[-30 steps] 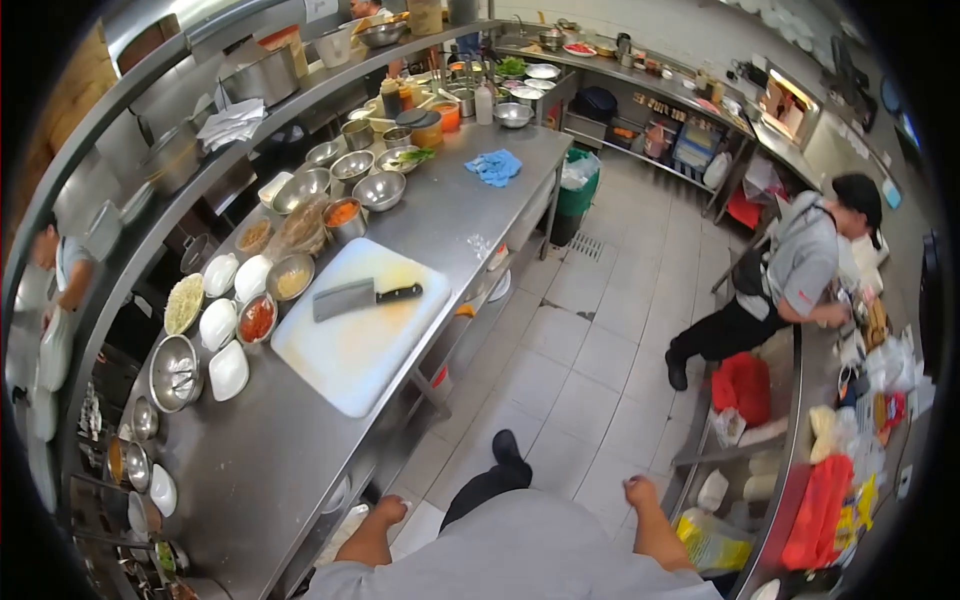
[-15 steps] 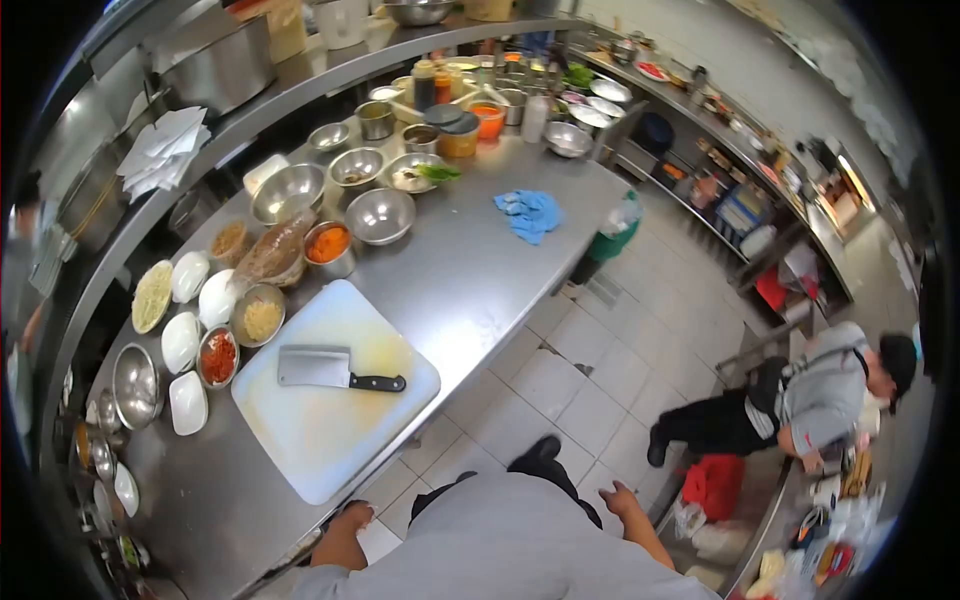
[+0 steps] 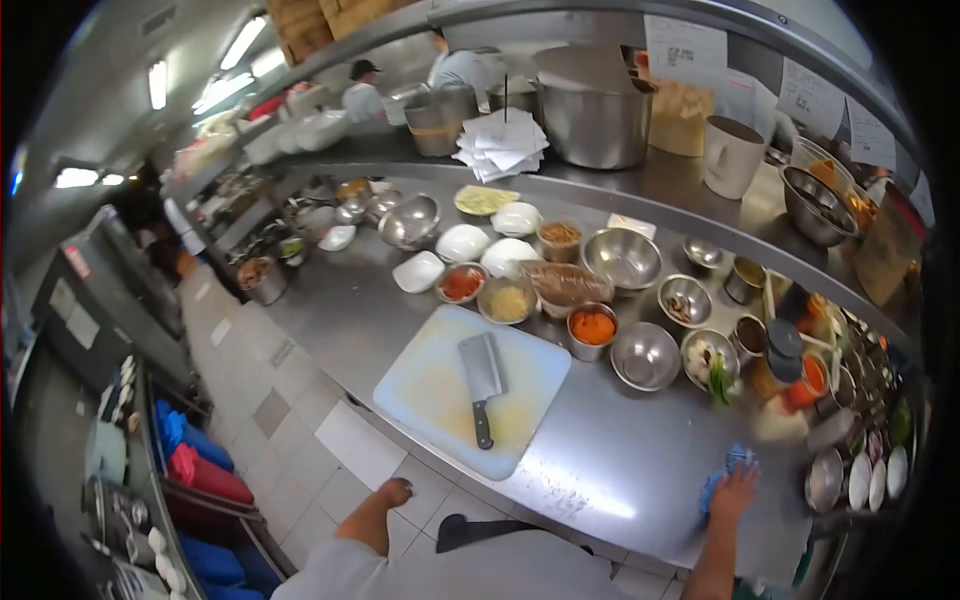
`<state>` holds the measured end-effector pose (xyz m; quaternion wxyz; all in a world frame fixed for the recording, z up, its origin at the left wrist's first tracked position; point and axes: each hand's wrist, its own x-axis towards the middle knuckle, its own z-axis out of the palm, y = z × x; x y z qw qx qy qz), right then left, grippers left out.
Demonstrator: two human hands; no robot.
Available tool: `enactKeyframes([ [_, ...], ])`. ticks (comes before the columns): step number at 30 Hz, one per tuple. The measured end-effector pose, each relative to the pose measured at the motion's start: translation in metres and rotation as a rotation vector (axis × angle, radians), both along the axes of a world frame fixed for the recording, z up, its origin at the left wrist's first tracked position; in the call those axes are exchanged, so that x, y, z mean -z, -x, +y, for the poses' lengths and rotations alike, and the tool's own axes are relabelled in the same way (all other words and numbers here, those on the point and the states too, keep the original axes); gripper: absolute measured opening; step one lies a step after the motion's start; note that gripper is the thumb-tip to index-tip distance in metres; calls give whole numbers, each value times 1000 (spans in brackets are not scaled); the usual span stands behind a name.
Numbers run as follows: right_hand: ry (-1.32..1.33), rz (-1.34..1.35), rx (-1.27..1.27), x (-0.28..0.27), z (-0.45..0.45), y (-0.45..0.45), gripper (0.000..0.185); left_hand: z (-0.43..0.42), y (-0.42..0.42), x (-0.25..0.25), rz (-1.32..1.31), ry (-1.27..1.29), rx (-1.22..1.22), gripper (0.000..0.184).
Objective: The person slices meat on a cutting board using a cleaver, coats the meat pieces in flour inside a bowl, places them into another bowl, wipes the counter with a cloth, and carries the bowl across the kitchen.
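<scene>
My right hand (image 3: 735, 490) is down on the crumpled blue cloth (image 3: 712, 486) at the right end of the steel table (image 3: 610, 450), gripping it against the surface. Off the table's front edge hangs my left hand (image 3: 394, 492), fingers curled, with nothing visible in it. Between the two, a white cutting board (image 3: 420, 370) lies on the table. A cleaver (image 3: 481, 366) with a black handle rests flat on the board, touched by neither hand. Small dark bits or drops dot the steel to the right of the board.
Behind the board stand a bowl of red paste (image 3: 461, 284), a pot of orange food (image 3: 592, 328), an unfilled steel bowl (image 3: 645, 357) and several white dishes. A raised shelf (image 3: 400, 150) with pots runs along the back. Two people stand beyond it.
My view has swung left, toward the shelf and aisle. My right hand has come from beside my body onto the blue cloth. The cleaver still lies on the board.
</scene>
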<state>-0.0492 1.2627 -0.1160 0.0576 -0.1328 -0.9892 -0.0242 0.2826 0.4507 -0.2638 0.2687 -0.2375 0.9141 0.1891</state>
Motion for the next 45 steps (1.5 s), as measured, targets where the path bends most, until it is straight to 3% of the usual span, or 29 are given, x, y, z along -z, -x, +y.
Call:
enactKeyframes([
  [2, -51, -65, -4, -2, 48, 40, 67, 36, -34, 9, 32, 63, 158, 49],
  [4, -57, -198, 134, -60, 50, 60, 66, 112, -64, -56, -47, -43, -242, 49],
  [6, -78, -165, 186, -38, 91, 93, 65, 151, -110, -73, -119, -127, -255, 47],
  [7, -77, -174, 156, -40, 86, 101, 65, 167, -137, -73, -126, -123, -285, 47],
  [9, -35, -165, 310, -50, 75, 113, 69, 194, -204, -54, -233, -144, -603, 43],
  [11, -57, -154, 141, -42, 38, 102, 71, 222, -274, -60, -135, -317, -647, 43],
  [13, -5, -26, -174, -11, -14, 76, 74, 248, -314, -51, -435, -21, -139, 43],
  [14, 68, 93, -341, 2, -43, 59, 76, 265, -324, -62, -575, -79, -25, 42],
  [16, 196, -58, -544, -44, -133, 26, 78, 290, -330, -65, -705, -139, 83, 41],
  [18, 339, -100, -785, -53, -200, 13, 77, 311, -336, -61, -597, -229, -374, 41],
  [21, 320, -136, -893, -48, -278, 31, 78, 359, -378, -66, -404, -332, -1108, 41],
  [23, 316, -137, -930, -56, -325, 47, 79, 359, -375, -77, -255, -289, -1008, 45],
  [27, 198, -276, -966, -61, -366, 44, 82, 363, -366, -98, -19, -239, -1205, 47],
  [30, 70, -402, -981, -71, -382, -22, 86, 352, -361, -108, 14, -187, -1160, 49],
  [35, 79, -349, -1059, -54, -366, -123, 91, 343, -400, -51, -221, -342, -782, 46],
  [37, 209, -186, -1190, -47, -350, -128, 90, 329, -382, -55, -282, -346, -735, 47],
  [41, 469, -7, -1205, -44, -279, -131, 81, 296, -326, -82, -475, -328, -670, 50],
  [43, 475, -30, -1133, -47, -226, -134, 81, 241, -308, -55, -466, 90, 924, 45],
  [45, 471, -94, -992, -61, -166, -139, 81, 194, -283, -30, -324, 115, 484, 46],
])
